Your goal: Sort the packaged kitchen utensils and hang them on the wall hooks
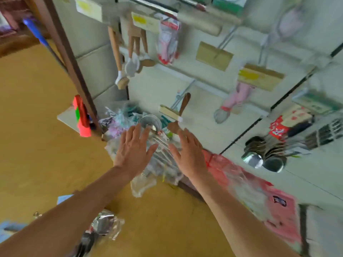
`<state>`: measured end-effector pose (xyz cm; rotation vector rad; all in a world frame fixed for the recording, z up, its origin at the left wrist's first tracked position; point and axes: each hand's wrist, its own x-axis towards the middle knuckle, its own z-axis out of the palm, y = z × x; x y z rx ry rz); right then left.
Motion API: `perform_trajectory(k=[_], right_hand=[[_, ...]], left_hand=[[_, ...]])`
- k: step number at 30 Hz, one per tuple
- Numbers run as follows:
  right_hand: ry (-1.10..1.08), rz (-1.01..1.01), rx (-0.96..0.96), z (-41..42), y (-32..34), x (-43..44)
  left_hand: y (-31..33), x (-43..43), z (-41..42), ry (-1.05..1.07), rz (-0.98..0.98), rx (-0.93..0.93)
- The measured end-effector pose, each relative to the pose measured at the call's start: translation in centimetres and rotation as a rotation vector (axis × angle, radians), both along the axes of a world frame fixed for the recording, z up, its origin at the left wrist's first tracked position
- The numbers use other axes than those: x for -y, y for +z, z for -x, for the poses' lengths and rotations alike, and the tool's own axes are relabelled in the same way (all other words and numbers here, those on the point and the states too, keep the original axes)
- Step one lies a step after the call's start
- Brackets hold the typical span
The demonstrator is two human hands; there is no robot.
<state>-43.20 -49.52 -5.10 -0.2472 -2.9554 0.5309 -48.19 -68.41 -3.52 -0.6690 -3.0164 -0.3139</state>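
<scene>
Left hand (133,149) and right hand (189,154) are hovering, fingers spread, gripping nothing, over bagged utensils (159,164) piled against the wall | step: probably choosing the next pack | next: likely needing one pack gripped and raised to a wall hook (226,38)

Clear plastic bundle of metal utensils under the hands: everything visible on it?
The clear plastic bundle of metal utensils is a crinkled, see-through heap of bags. Inside show a round shiny wire strainer at the far end and thin metal handles fanned side by side. It lies on the tan floor at the foot of the white wall. The left hand and right hand hover spread over it; contact is unclear.
</scene>
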Motion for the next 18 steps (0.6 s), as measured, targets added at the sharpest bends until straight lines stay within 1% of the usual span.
perform_trajectory(k=[4, 9, 14, 18], right_hand=[[-0.133, -0.004, -0.029, -5.1, 1.2, -10.3], [-0.297, -0.012, -0.073, -10.4, 2.3, -19.8], [-0.407, 0.029, -0.123, -14.7, 2.4, -26.1], [-0.466, 0.025, -0.135, -17.4, 2.1, -30.4]], left_hand=[[1.4, -11.3, -2.8, -0.144, -0.025, 0.014], [2.4, -22.6, -6.5, -0.29, -0.066, 0.047], [2.6, -30.6, -9.9, -0.465, -0.071, 0.032], [2.9, -35.8, -12.2, -0.537, -0.129, 0.062]])
